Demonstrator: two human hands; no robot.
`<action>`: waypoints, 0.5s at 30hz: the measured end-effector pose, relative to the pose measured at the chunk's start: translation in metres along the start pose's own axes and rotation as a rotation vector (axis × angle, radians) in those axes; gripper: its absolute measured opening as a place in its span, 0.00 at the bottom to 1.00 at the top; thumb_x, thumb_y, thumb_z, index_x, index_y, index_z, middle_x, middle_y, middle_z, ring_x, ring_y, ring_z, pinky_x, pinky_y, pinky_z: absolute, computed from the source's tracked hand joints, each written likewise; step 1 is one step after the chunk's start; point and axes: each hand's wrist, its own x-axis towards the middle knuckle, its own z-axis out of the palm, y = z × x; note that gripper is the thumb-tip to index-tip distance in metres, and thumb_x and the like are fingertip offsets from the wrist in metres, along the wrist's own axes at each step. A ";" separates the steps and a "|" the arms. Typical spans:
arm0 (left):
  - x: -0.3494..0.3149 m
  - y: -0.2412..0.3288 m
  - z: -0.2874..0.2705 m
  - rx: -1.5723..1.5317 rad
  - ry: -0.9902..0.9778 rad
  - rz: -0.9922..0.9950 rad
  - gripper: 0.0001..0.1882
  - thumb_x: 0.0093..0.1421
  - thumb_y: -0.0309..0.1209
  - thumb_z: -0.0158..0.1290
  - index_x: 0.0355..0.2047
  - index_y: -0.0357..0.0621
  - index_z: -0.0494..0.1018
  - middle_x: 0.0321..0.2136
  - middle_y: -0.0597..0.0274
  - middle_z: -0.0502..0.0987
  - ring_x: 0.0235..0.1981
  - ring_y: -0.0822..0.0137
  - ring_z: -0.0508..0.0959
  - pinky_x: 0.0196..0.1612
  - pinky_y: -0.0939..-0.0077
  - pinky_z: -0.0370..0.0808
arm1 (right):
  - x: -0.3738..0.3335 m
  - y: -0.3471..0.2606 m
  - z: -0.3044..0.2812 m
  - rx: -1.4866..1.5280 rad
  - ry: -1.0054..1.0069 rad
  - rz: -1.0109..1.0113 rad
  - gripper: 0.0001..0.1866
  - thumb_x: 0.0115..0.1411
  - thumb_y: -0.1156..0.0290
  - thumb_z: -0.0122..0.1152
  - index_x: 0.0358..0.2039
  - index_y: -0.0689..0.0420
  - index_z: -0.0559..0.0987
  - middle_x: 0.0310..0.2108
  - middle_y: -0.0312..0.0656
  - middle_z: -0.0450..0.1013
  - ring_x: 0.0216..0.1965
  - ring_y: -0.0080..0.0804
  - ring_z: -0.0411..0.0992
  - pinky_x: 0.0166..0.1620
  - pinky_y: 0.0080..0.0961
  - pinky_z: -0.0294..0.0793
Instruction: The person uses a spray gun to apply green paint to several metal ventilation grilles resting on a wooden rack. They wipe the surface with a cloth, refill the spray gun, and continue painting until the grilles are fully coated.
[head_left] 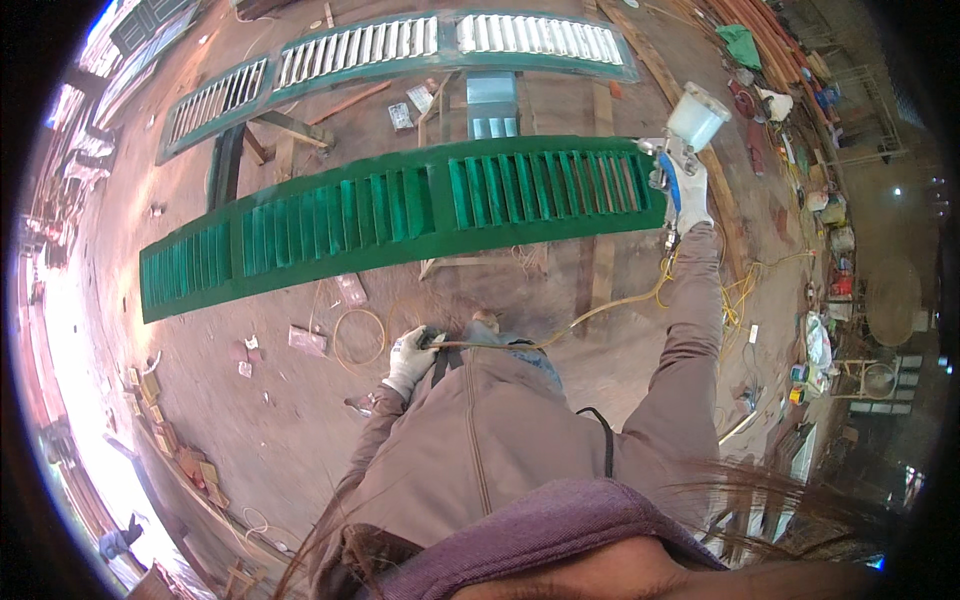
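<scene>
In a white glove, my right hand (688, 196) grips a paint spray gun (671, 178) with a blue handle part. A translucent white paint cup (698, 118) sits tilted on top of the gun. The gun is at the right end of a long green louvred panel (440, 198), which lies across in front of me. My left hand (408, 362), also gloved, is closed around a yellowish air hose (560, 334) near my waist. The hose runs from there to the right, up toward the gun.
Beyond the green panel lies a second louvred panel (448, 42), part bare metal and part green. Wooden trestles (292, 128) stand under and between them. Hose coils (360, 338) and scraps lie on the floor. Lumber (775, 55) and clutter line the right side.
</scene>
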 end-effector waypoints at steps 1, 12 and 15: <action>0.000 -0.002 0.001 0.015 0.001 0.001 0.09 0.59 0.32 0.59 0.35 0.38 0.78 0.30 0.60 0.82 0.33 0.72 0.81 0.37 0.77 0.76 | 0.004 0.004 -0.011 -0.015 0.041 -0.017 0.17 0.58 0.69 0.66 0.47 0.60 0.78 0.35 0.33 0.77 0.28 0.18 0.74 0.27 0.18 0.75; 0.000 0.001 0.006 0.022 0.027 -0.001 0.12 0.55 0.40 0.60 0.30 0.44 0.78 0.28 0.53 0.79 0.32 0.52 0.79 0.35 0.63 0.74 | 0.041 0.075 -0.096 -0.489 0.428 -0.503 0.23 0.59 0.70 0.63 0.55 0.59 0.74 0.41 0.34 0.77 0.26 0.16 0.74 0.28 0.17 0.74; 0.001 0.019 0.001 0.060 0.003 0.064 0.12 0.54 0.39 0.59 0.32 0.44 0.78 0.28 0.52 0.79 0.33 0.51 0.80 0.35 0.62 0.75 | 0.036 0.073 -0.064 -0.243 0.305 -0.520 0.22 0.60 0.70 0.62 0.55 0.59 0.74 0.43 0.33 0.77 0.27 0.15 0.73 0.29 0.17 0.74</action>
